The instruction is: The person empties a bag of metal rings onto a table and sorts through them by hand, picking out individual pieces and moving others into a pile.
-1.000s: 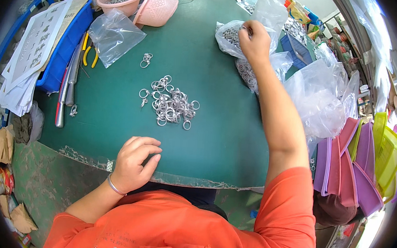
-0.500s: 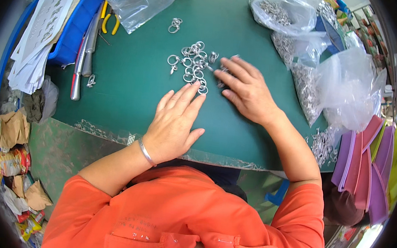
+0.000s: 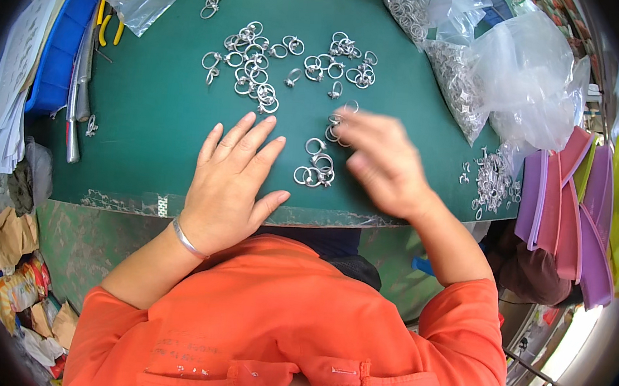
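My left hand lies flat on the green tabletop with fingers spread, holding nothing. Just beyond its fingertips is a loose cluster of silver-coloured rings. My right hand hovers low over the table, its thumb apart from the other fingers, whose tips are smeared by motion. Partly hidden at those fingertips are a few rings. A smaller group of rings lies nearer me, left of the right thumb. Farther out, another scattered group of rings rests on the table.
Clear plastic bags of small metal parts stand at the right, with a loose heap of parts below. At the left are a blue bin, papers, yellow-handled pliers and a metal rod. Purple and pink strips hang at the right edge.
The view has shifted, so the table's things appear farther left. Rings that were under my right hand now lie spread in separate groups, and that hand has come nearer me.
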Tool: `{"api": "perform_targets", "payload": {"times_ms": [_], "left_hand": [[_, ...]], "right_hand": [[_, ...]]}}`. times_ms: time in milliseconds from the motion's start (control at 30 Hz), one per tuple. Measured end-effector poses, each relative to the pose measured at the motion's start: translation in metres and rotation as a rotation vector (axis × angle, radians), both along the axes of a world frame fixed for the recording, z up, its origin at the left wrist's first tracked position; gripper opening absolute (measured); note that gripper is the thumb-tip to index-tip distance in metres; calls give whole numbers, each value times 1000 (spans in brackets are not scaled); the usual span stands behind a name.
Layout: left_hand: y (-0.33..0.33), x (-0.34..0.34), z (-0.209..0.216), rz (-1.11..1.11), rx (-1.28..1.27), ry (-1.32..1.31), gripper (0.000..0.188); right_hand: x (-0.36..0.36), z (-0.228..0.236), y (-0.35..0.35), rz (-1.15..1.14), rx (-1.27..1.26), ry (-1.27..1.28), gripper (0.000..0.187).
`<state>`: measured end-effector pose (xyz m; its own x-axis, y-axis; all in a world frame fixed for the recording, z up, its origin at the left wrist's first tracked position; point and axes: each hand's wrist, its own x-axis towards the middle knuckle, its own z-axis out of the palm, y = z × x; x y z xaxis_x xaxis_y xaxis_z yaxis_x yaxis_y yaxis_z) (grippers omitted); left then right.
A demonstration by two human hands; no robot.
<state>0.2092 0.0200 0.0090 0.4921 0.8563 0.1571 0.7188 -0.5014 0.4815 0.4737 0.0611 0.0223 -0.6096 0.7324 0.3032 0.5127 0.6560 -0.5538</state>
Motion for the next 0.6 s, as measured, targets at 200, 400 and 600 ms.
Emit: {"api": "perform_targets", "payload": {"times_ms": [200, 400, 600], "left_hand": [[0, 0, -1, 1, 12, 3, 59], [1, 0, 2, 7, -4, 4, 59], [1, 1, 1, 9, -1, -1, 59]], "right_hand": [[39, 0, 19, -362, -186, 138, 18], [5, -6, 18, -127, -43, -10, 25], [35, -15, 16, -150, -75, 28, 18]]}}
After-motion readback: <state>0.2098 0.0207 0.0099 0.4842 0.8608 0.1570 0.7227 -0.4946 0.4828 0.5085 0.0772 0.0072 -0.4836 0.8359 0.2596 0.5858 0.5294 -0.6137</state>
